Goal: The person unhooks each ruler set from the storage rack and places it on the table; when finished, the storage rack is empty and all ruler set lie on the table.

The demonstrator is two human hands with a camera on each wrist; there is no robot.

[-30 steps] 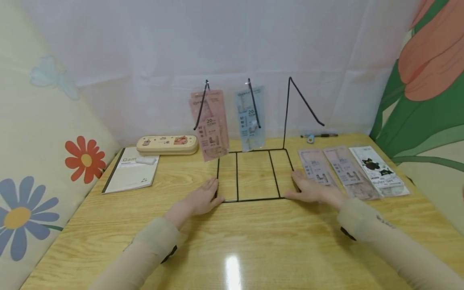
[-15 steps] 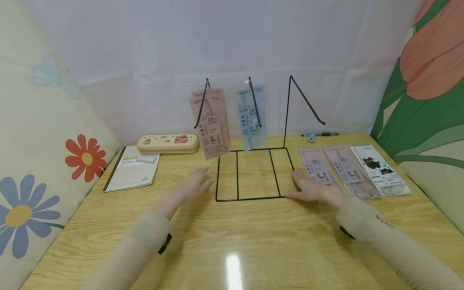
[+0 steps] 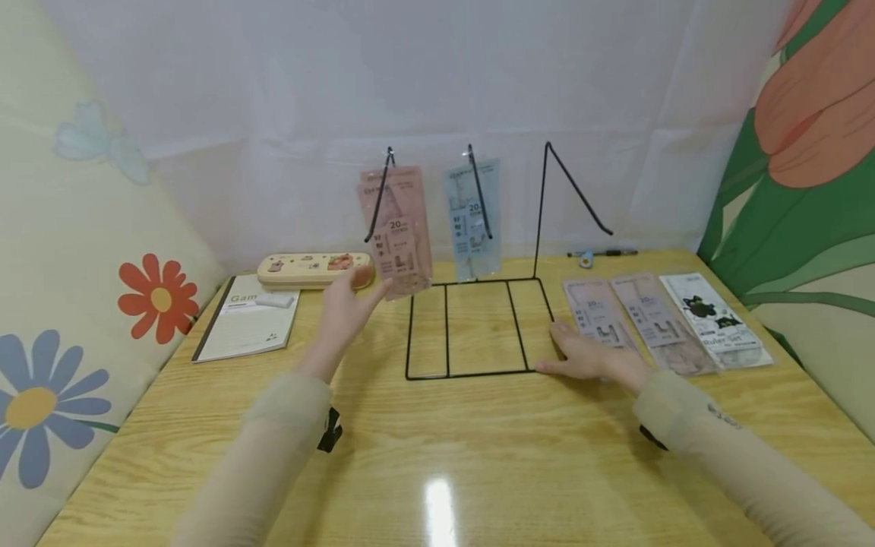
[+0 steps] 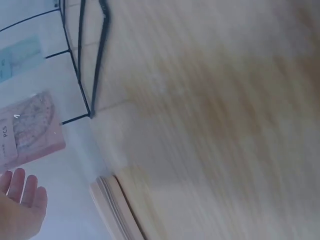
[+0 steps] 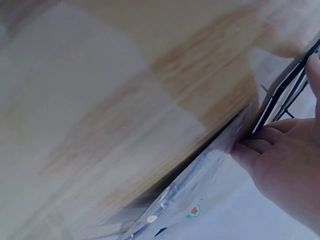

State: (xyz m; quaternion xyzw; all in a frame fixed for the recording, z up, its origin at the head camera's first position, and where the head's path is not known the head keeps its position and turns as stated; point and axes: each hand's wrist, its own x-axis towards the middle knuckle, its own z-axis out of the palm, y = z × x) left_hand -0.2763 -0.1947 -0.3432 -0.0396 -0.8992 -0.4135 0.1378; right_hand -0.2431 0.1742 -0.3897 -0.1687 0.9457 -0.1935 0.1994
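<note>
My left hand [image 3: 347, 302] is raised beside the lower edge of a pink ruler set packet [image 3: 403, 262], thumb and fingers spread apart. In the left wrist view its fingers [image 4: 29, 189] look straight, just by the packet; contact is unclear. Pink packets hang overlapping on the left hook of a black wire display rack [image 3: 481, 374], and a blue ruler set packet [image 3: 473, 228] hangs on the middle hook. My right hand [image 3: 581, 353] holds the front right corner of the rack's base, thumb at the front bar and fingers at the side bar [image 5: 272, 100].
Two pink packets [image 3: 656, 323] and a white ruler set packet [image 3: 714, 319] lie to the right. Behind them are a pen [image 3: 615, 253] and a small blue item [image 3: 585, 260]. At left are a notebook [image 3: 249, 327], a white eraser-like block [image 3: 273, 301] and a pencil case [image 3: 301, 267].
My left hand has let go of the rack's left side and moved back and up to the hanging pink packet. The right hand stays at the rack's corner.
</note>
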